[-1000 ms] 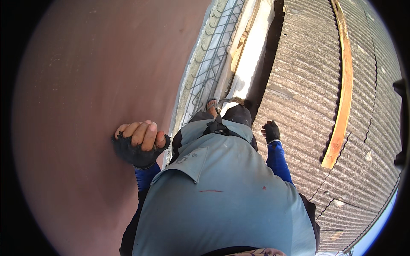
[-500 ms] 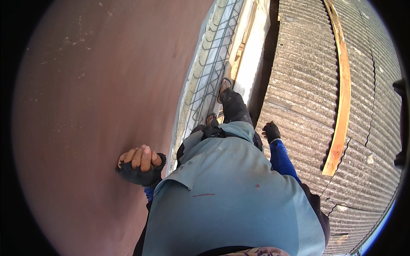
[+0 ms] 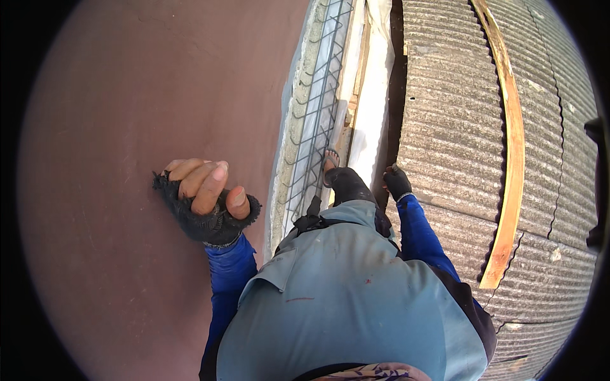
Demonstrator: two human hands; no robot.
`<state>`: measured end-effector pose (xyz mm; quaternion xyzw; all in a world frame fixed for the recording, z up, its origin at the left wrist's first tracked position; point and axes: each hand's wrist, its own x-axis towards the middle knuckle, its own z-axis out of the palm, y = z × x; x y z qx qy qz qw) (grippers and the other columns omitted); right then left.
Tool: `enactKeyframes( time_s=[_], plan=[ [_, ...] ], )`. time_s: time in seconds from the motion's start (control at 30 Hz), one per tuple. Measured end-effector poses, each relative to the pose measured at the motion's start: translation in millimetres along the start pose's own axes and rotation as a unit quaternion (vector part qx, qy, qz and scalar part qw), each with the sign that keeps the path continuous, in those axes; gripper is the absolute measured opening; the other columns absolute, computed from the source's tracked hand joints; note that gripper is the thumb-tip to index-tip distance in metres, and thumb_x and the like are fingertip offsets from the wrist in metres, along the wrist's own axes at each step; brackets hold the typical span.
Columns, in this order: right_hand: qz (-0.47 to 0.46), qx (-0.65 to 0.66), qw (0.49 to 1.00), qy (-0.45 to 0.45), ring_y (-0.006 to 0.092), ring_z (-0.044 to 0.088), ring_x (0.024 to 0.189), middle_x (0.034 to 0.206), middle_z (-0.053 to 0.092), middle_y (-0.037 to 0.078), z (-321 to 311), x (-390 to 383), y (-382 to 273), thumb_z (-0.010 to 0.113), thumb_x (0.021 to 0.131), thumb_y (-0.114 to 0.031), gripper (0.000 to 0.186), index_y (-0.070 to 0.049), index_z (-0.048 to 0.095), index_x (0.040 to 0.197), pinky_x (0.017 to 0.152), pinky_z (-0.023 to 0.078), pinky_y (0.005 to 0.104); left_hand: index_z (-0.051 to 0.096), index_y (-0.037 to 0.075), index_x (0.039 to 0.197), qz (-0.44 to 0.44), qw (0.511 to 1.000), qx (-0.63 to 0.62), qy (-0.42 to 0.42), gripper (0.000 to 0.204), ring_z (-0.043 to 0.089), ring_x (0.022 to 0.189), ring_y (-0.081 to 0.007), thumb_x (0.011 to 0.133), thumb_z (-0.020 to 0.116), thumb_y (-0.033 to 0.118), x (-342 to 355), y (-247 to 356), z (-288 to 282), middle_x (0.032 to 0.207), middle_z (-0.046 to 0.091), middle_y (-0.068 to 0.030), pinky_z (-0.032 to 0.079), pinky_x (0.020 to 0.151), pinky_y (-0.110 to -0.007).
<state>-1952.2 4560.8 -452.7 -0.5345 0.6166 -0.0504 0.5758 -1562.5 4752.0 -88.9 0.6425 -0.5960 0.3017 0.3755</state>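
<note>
My left hand (image 3: pixel 206 197), in a black fingerless glove, is raised in front of the reddish-brown surface (image 3: pixel 114 190). Its fingers are loosely bent, the thumb stands apart, and nothing shows in it. Whether it touches that surface I cannot tell. My right hand (image 3: pixel 398 182), gloved alike, hangs beside the edge of the grey corrugated roof sheets (image 3: pixel 451 127). Its fingers are curled in, with no object visible. Below me, one sandalled foot (image 3: pixel 330 165) stands in the narrow strip between surface and roof; the other foot is hidden.
A steel rebar cage (image 3: pixel 318 95) runs along the strip beside a concrete ledge (image 3: pixel 298 114). White sheeting (image 3: pixel 372 89) and timber (image 3: pixel 351 117) lie next to it. A dark gap (image 3: pixel 395 95) borders the roof. One long wooden plank (image 3: pixel 510 140) lies across the corrugated sheets.
My left hand has risen and come nearer, its thumb now further from the fingers. My right hand has swung slightly forward. One foot has gone out of sight as I step along.
</note>
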Motion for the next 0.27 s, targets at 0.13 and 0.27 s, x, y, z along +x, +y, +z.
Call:
enactKeyframes(
  time_s=[0.13,0.27],
  plan=[
    [-0.007,0.048,0.999,-0.008,0.0147,0.059,0.06,0.085,0.06,0.006,-21.3,42.9,-64.8,0.058,0.085,-0.018,0.029,-0.003,0.053,0.109,0.052,0.046,0.0277,0.054,0.01,0.109,0.107,0.98,0.16,-0.05,0.021,0.055,0.071,-0.0167,0.096,0.049,0.026,30.0,-23.4,24.0,0.084,0.057,-0.0022,0.044,0.064,-0.035],
    [0.045,0.008,0.999,-0.003,0.0179,0.062,0.068,0.098,0.059,0.012,-51.8,61.8,-95.3,0.061,0.083,-0.02,0.033,-0.002,0.056,0.11,0.061,0.052,0.0313,0.054,0.009,0.108,0.122,0.974,0.186,-0.04,0.021,0.056,0.072,-0.0166,0.094,0.049,0.024,27.7,-35.7,34.1,0.083,0.057,-0.0017,0.045,0.064,-0.033]
  ],
)
